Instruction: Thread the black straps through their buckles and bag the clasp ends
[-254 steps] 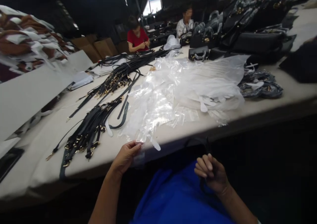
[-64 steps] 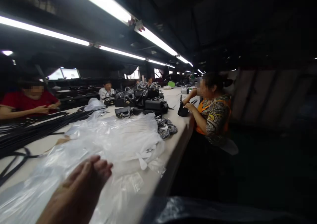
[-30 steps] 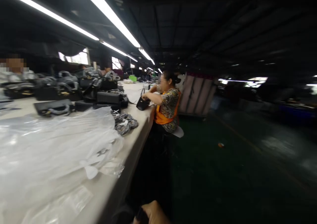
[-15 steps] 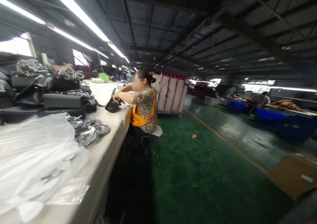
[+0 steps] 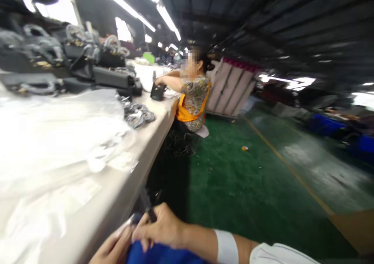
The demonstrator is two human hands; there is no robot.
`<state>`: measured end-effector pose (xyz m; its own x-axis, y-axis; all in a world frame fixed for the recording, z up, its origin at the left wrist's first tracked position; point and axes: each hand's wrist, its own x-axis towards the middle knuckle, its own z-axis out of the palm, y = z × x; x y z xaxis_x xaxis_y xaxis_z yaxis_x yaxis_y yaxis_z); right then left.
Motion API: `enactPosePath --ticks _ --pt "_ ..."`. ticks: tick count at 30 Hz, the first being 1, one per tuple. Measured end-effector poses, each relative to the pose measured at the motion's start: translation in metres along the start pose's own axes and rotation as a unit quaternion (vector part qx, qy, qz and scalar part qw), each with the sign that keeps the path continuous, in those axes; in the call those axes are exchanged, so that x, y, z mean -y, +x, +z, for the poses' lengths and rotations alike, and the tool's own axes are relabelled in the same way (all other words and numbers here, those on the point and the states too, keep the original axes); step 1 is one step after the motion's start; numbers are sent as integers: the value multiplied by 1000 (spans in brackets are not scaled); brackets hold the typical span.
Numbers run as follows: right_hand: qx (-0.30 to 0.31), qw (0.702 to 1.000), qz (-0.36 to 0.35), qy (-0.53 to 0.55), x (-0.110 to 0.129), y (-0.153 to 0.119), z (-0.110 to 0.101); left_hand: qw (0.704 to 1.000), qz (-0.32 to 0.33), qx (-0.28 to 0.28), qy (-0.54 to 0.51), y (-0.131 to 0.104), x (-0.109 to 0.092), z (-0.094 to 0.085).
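Head view: at the bottom edge of the frame, a worker's right hand (image 5: 163, 229) curls its fingers narrowly around a thin dark strap (image 5: 150, 213), pinching it just below the edge of the long pale table (image 5: 117, 201) and above the blue cloth (image 5: 157, 254) on the lap. The left hand (image 5: 112, 248), touching the right, has its fingers folded in close; whether it grips the strap or the cloth cannot be told through the blur. Clear plastic bags (image 5: 58, 139) lie heaped on the tabletop beside the hands, with coiled straps (image 5: 137, 116) and black handbags (image 5: 111, 77) farther along, where a seated co-worker (image 5: 193, 96) handles a small dark bag (image 5: 157, 92). Judged from here, a firm pinch near the strap's end and eyes turned back to the hands would serve the work best
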<state>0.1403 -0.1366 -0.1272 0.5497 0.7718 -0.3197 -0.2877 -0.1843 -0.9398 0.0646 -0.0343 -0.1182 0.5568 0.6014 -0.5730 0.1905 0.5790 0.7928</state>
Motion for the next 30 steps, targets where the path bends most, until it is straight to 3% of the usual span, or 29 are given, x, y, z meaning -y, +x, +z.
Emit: enactPosePath --ticks 2,4,8,15,20,23,26,30 --pt "-2 1000 -6 19 -3 -1 0 999 -24 15 -36 0 8 -11" --pt "10 999 2 44 -4 3 -5 989 -5 85 -118 3 16 -16" --pt "29 997 14 69 -4 9 -14 975 -11 62 -213 12 26 -18" --pt "66 998 18 10 -10 0 -11 969 -11 32 -243 14 32 -15" --pt "26 998 42 32 -15 3 -8 973 57 -27 -224 15 41 -7" --pt "34 997 67 27 -18 7 -10 980 126 -43 -147 12 48 -6" --pt "30 996 84 28 -24 12 -16 986 157 -24 -44 8 51 -12" --pt "14 997 74 35 -29 15 -22 992 118 38 -5 6 50 -25"
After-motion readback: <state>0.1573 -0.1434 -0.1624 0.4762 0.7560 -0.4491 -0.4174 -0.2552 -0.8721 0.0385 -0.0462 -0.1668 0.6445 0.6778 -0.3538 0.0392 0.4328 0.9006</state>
